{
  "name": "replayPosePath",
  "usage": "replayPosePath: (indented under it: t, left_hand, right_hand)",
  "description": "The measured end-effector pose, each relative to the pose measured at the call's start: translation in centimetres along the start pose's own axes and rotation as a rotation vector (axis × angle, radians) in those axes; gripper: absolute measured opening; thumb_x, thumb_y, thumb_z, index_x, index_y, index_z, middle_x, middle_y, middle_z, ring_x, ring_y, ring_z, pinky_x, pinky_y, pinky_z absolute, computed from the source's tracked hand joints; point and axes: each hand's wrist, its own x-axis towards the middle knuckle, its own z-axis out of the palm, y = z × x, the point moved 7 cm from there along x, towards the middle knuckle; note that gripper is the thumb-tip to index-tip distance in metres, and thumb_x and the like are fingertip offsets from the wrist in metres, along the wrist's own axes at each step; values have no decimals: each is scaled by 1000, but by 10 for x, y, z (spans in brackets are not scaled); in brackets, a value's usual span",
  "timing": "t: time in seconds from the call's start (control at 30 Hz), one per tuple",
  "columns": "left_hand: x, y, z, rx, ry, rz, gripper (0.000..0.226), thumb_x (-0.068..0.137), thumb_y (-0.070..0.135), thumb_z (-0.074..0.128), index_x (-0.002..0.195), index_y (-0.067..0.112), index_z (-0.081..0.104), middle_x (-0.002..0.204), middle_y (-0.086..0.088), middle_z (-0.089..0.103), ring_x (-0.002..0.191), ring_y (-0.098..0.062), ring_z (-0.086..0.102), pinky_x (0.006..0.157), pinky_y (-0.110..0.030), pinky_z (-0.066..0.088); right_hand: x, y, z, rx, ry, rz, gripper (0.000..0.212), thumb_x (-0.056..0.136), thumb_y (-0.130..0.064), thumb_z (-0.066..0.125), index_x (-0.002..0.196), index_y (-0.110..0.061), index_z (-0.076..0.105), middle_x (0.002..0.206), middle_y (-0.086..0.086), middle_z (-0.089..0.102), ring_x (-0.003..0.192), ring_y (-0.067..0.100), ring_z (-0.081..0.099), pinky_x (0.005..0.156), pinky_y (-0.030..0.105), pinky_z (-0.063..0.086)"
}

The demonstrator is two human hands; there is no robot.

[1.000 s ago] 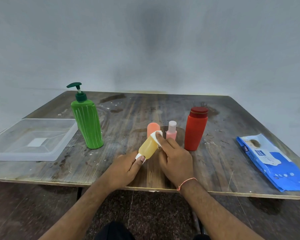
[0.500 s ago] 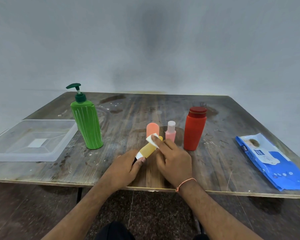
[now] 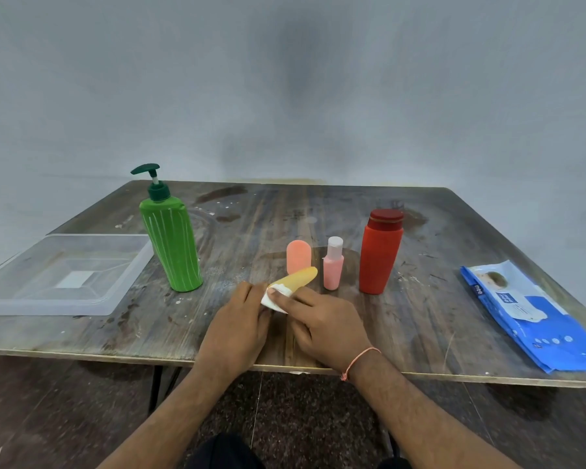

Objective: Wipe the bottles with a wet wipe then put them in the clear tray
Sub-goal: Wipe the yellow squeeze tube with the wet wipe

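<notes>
Head cam: your left hand (image 3: 237,319) is closed round the near end of the yellow bottle (image 3: 296,278), tilting it away so your right hand (image 3: 322,321) can pinch the wet wipe (image 3: 274,299) vs. its side. Bottle's cap end is hidden by fingers and wipe. Just behind it stand the peach bottle (image 3: 298,256) and pink bottle (image 3: 333,265); red bottle (image 3: 379,252) right of it, green pump bottle (image 3: 170,235) left. Clear tray (image 3: 48,308) far left, holds nothing yet; wipe pack (image 3: 535,319) far right, cut off.
</notes>
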Motion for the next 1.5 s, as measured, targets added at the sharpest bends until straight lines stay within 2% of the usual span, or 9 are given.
replayPosePath:
  t: [0.13, 0.33, 0.5, 0.77, 0.93, 1.03, 1.2, 1.3, 1.5]
  left_hand:
    - [-2, 3, -2, -28, 16, 16, 38, 108, 39, 44, 144, 28, 49, 113, 9, 49, 85, -18, 61, 71, -43, 54]
    - [0, 1, -3, -84, 11, 20, 51, 105, 57, 33, 142, 25, 50, 113, 10, 51, 90, -13, 56, 75, -40, 53]
    - [2, -2, -3, -107, 12, 37, 48, 105, 55, 35, 139, 26, 52, 109, 11, 50, 88, -11, 54, 75, -42, 53]
    - [2, -1, -4, -114, 13, 91, 38, 108, 44, 46, 140, 26, 53, 108, 13, 48, 89, -6, 51, 74, -31, 44]
    - [4, -1, -2, -134, -3, 123, 34, 109, 42, 46, 139, 28, 54, 105, 15, 49, 93, 0, 51, 73, -25, 39]
    - [3, -1, -2, -157, -25, 144, 32, 110, 41, 44, 138, 29, 53, 106, 15, 51, 95, -3, 52, 76, -25, 43]
    - [4, 0, 0, -241, -75, 149, 36, 110, 43, 42, 143, 31, 52, 104, 25, 53, 89, -7, 59, 78, -26, 49]
    - [4, -1, 4, -268, -121, 139, 33, 108, 55, 35, 129, 37, 53, 94, 17, 56, 81, -12, 60, 72, -34, 51]
    - [4, -2, 5, -308, -120, 129, 38, 106, 69, 24, 96, 42, 48, 78, 13, 56, 73, -12, 55, 66, -30, 45]
  right_hand:
    - [1, 3, -9, -24, 82, 64, 54, 96, -21, 58, 148, -35, 63, 103, -8, 67, 73, 23, 65, 53, 40, 53]
    - [-3, 21, -23, 0, 208, 281, 55, 96, -20, 56, 149, -36, 63, 104, -11, 68, 73, 17, 62, 56, 37, 54]
    - [-4, 23, -27, 26, 242, 329, 56, 96, -19, 55, 149, -35, 63, 101, -11, 67, 73, 15, 62, 56, 35, 54]
    - [-8, 37, -31, 154, 252, 472, 58, 99, -21, 49, 152, -41, 58, 135, -13, 71, 95, 15, 71, 77, 41, 63]
    - [-8, 39, -31, 247, 269, 497, 61, 103, -11, 60, 154, -45, 54, 137, -14, 71, 109, 8, 69, 89, 37, 63]
    - [-9, 44, -27, 277, 285, 521, 48, 108, -17, 60, 151, -37, 58, 132, -12, 73, 107, 8, 69, 88, 36, 62]
    - [-5, 44, -15, 337, 143, 500, 31, 110, -28, 57, 139, -33, 66, 96, -18, 69, 81, 6, 61, 67, 28, 46]
    - [-3, 43, -9, 373, 72, 457, 17, 111, -34, 55, 122, -34, 68, 82, -17, 60, 72, 7, 57, 61, 30, 43]
    - [0, 34, 3, 375, -77, 347, 19, 111, -38, 53, 118, -31, 68, 87, -12, 69, 76, 9, 60, 65, 35, 49]
